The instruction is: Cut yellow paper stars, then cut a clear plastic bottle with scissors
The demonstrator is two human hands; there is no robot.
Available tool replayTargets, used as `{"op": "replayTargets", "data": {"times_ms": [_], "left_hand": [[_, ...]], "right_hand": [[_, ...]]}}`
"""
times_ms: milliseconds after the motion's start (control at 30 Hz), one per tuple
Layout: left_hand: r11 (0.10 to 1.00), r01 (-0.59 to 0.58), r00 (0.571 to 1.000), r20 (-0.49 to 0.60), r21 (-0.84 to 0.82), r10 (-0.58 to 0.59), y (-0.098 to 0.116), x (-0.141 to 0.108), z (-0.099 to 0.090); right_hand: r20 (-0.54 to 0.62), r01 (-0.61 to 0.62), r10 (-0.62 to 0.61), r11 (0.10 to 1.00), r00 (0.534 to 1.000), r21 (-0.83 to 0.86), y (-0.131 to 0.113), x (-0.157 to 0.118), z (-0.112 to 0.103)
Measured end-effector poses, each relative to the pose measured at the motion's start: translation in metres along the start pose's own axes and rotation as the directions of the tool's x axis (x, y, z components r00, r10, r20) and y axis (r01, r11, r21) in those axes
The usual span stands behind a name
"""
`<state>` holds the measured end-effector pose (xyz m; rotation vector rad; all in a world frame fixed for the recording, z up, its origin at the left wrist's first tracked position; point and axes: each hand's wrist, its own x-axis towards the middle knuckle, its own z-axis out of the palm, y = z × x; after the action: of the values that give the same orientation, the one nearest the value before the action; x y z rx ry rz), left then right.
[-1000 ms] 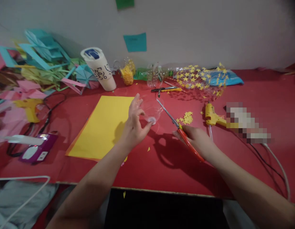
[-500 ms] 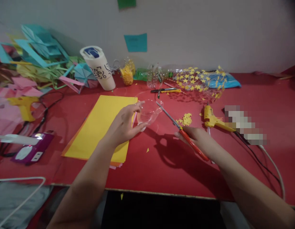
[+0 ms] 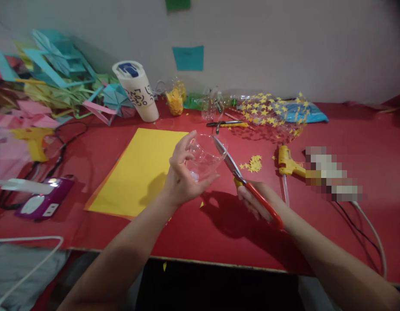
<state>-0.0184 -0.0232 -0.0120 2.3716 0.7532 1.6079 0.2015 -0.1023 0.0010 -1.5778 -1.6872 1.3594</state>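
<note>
My left hand point(image 3: 187, 172) has its fingers curled round a clear plastic piece point(image 3: 208, 162), thin and see-through, with a curved rim. In my right hand point(image 3: 256, 201) is a pair of red-handled scissors point(image 3: 262, 203), their blades pointing up and left to the right rim of the clear piece. Whether the blades are cutting into it cannot be made out. Yellow paper sheets point(image 3: 135, 172) lie left of my left hand. A small pile of yellow stars point(image 3: 254, 163) rests just beyond the scissors.
Yellow glue gun point(image 3: 285, 160) at right, another point(image 3: 34, 140) at left near a purple power box point(image 3: 46, 201). Along the back stand a white tumbler point(image 3: 138, 93), a cup of yellow pieces point(image 3: 174, 103), plastic bottles point(image 3: 212, 106) and a star-covered clear piece point(image 3: 267, 110). Folded paper point(image 3: 60, 65) fills the back left.
My left hand has moved right and turned, lifting the clear piece slightly. The scissor blades now overlap the piece's right rim. The whole view has shifted a little.
</note>
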Motion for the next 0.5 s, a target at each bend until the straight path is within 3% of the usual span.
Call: {"op": "replayTargets", "data": {"times_ms": [300, 500], "left_hand": [[0.998, 0.031, 0.998, 0.046, 0.051, -0.034, -0.013, -0.003, -0.01], [0.974, 0.226, 0.974, 0.026, -0.019, -0.226, -0.006, -0.001, -0.011]], "right_hand": [[-0.04, 0.033, -0.045, 0.966, 0.998, -0.255, 0.006, 0.005, -0.01], [-0.044, 0.055, -0.065, 0.978, 0.997, -0.2, 0.007, 0.005, -0.009]]}}
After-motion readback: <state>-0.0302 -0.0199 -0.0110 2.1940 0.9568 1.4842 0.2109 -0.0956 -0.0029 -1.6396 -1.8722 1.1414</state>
